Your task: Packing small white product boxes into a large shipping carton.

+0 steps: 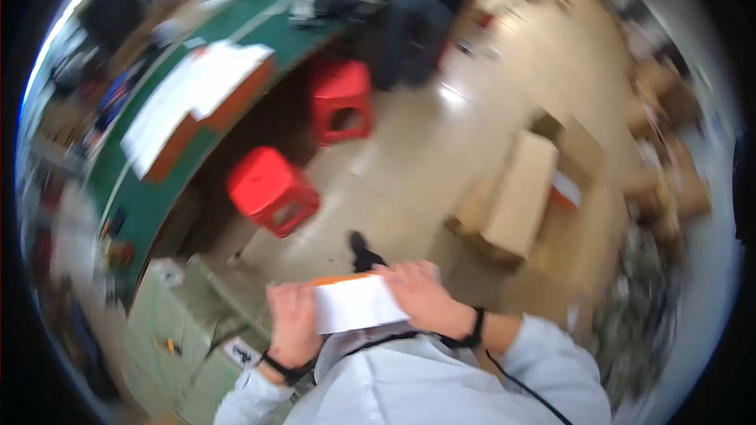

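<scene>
I have the white-and-orange box (358, 304) at lower centre of the frame, gripped at its ends by my left hand (293, 315) and right hand (421, 295), lifted but not yet set down. Similar-looking white-and-orange boxes (193, 90) already lie on the green tabletop (148, 208) at upper left. Red stools (272, 189) left of centre and an open cardboard carton (516, 197) at right seem to crowd my way.
</scene>
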A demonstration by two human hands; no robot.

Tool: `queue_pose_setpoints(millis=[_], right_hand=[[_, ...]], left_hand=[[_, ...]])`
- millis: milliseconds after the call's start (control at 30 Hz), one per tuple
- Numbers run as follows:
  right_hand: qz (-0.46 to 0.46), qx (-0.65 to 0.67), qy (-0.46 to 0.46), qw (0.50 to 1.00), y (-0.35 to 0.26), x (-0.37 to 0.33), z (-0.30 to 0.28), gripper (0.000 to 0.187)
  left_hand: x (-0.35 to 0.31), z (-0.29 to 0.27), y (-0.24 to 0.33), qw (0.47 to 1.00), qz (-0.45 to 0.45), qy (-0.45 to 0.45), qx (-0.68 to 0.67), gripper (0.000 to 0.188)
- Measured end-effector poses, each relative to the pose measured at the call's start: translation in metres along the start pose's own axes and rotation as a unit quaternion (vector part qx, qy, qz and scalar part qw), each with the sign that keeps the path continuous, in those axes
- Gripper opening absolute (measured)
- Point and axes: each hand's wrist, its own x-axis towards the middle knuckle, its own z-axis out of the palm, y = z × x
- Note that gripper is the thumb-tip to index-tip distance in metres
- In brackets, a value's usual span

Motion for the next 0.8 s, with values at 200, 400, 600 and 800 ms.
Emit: queue_pose_setpoints(millis=[200,400,600,800], right_hand=[[0.040,-0.082,-0.011,0.996,-0.011,0.077,0.015,0.085],[0.001,0.006,0.001,1.000,-0.016,0.169,0.012,0.072],[-0.124,-0.128,-0.065,0.982,-0.037,0.312,-0.034,0.084],[-0.286,-0.178,-0.092,0.937,-0.104,0.501,-0.017,0.090]], left_hand=[[0.037,-0.028,-0.055,0.999,0.021,0.012,0.049,0.070],[0.068,-0.071,-0.122,0.998,-0.048,-0.031,-0.012,0.072],[0.086,-0.115,-0.196,0.987,-0.131,0.074,0.048,0.075],[0.073,-0.141,-0.316,0.949,-0.250,0.187,0.045,0.076]])
